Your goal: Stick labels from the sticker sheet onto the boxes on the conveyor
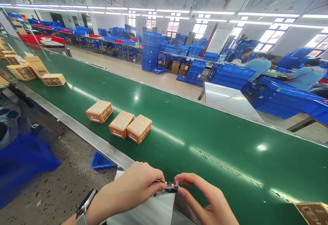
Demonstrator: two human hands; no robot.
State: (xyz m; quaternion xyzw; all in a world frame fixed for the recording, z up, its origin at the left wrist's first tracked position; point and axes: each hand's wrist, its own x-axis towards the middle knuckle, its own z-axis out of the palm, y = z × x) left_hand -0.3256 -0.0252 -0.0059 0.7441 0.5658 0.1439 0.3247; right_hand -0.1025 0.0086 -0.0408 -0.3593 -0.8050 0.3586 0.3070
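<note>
My left hand [139, 182] is closed, its thumb and fingers pinching a small dark object with silver and red parts [171, 186]. What kind of thing it is I cannot make out. At that object's right end, my right hand [202, 197] has its thumb and fingertips around it. Both hands are over the near edge of the green conveyor belt [192, 122]. Beneath them lies a white sheet or bag [156, 209], partly hidden by my left forearm. Beyond my left hand, two small brown-and-cream cartons [139, 128] sit side by side, with another carton [99, 111] just past them.
More cartons [22, 72] stand on the belt at far left, and one carton [312, 213] shows at the lower right. A metal rail [84, 131] edges the belt. A blue tray [101, 160] is on the floor. Several people sit among blue crates [232, 74] across the aisle.
</note>
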